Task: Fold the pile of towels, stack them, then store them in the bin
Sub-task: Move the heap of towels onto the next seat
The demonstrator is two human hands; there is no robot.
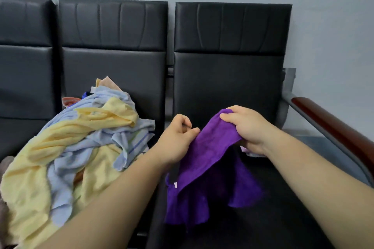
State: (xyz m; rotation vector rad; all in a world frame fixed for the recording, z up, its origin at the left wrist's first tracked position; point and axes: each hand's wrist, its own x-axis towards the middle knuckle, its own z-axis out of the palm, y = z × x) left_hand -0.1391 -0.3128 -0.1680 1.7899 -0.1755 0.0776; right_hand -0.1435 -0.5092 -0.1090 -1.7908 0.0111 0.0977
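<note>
- Your left hand (178,139) is pinching the purple towel (208,163) by its edge, fingers curled.
- Your right hand (248,127) is gripping its bunched top corner.
- It is hanging crumpled below both hands.
- The pile (77,143), a yellow and pale blue tangle, is lying left of your left hand.

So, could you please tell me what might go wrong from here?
The left hand only pinches the towel at its edge, so it may slip free. The towel hangs bunched below the right hand, so the fold could come out crooked. The pile is heaped loosely up to the edge of its seat; pieces might slide off.
</note>
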